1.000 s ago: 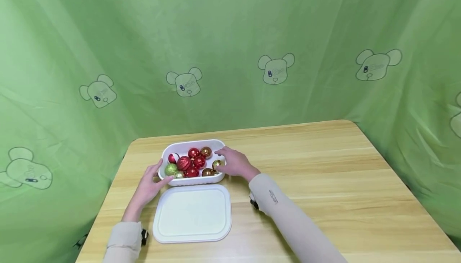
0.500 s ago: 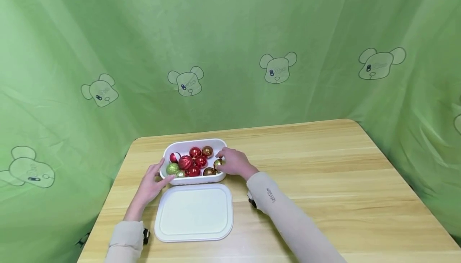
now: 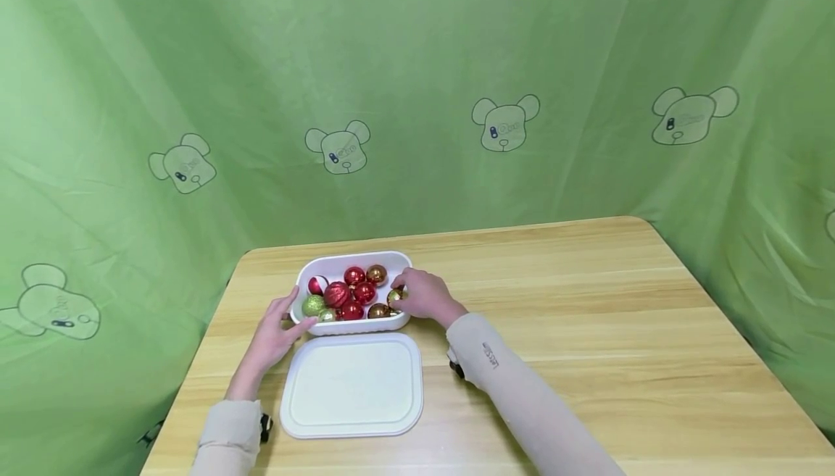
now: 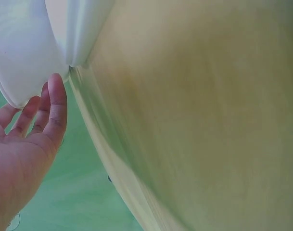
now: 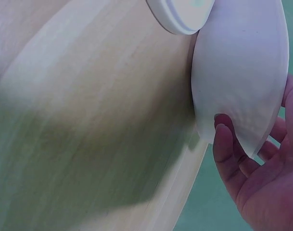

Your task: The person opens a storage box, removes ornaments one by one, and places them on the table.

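Note:
A white plastic storage box (image 3: 352,327) stands near the table's back left, several Christmas baubles lying in it. My left hand (image 3: 270,338) grips its left end, thumb at the front rim and fingers along the outside. At the opposite end my right hand (image 3: 427,298) holds the wall, some fingers over the rim and others outside, as the right wrist view shows. A gold-green bauble (image 3: 394,298) sits right by the right fingertips, partly hidden. Toward the left end lie a textured red bauble (image 3: 336,295) and a glittery green bauble (image 3: 313,306).
A white lid (image 3: 352,389) lies flat on the wooden table (image 3: 587,353) just in front of the box. Behind the table hangs a green curtain (image 3: 417,41) printed with bear heads. The table's left edge runs close beside the left arm.
The head view has shifted slightly. Both hands keep nearly the same place at the box, and the baubles lie in the same arrangement.

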`<state>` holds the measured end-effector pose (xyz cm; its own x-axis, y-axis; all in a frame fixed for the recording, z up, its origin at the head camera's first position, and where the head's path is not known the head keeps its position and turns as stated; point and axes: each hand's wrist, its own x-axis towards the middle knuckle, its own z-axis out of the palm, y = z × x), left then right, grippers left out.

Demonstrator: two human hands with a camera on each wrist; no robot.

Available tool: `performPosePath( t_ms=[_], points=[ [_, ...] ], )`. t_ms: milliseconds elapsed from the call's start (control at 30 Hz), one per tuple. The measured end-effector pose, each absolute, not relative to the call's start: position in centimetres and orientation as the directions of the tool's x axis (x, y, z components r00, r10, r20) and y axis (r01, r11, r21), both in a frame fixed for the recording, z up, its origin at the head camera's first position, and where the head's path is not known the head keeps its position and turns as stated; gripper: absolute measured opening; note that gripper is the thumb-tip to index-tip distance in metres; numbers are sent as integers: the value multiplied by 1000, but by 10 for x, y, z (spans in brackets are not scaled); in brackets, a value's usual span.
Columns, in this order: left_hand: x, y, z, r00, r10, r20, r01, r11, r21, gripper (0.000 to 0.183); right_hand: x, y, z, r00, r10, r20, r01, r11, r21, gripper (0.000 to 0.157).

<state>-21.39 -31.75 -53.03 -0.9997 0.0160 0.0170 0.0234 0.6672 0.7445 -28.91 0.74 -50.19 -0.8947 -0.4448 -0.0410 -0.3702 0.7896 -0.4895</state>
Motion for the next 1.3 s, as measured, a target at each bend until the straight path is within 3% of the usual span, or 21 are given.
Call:
performPosePath(
  t_ms=[667,1300],
  points=[
    [-212,-318,-526,-1000,26,-9,11,678,735,91,-287,16,-492,-927,-372,55,-330,736,-591,48],
    [-213,-318,-525,-999,32,-10,15,685,728,89,-292,26,-485,-941,-317,119,-306,649,-696,44]
  ],
)
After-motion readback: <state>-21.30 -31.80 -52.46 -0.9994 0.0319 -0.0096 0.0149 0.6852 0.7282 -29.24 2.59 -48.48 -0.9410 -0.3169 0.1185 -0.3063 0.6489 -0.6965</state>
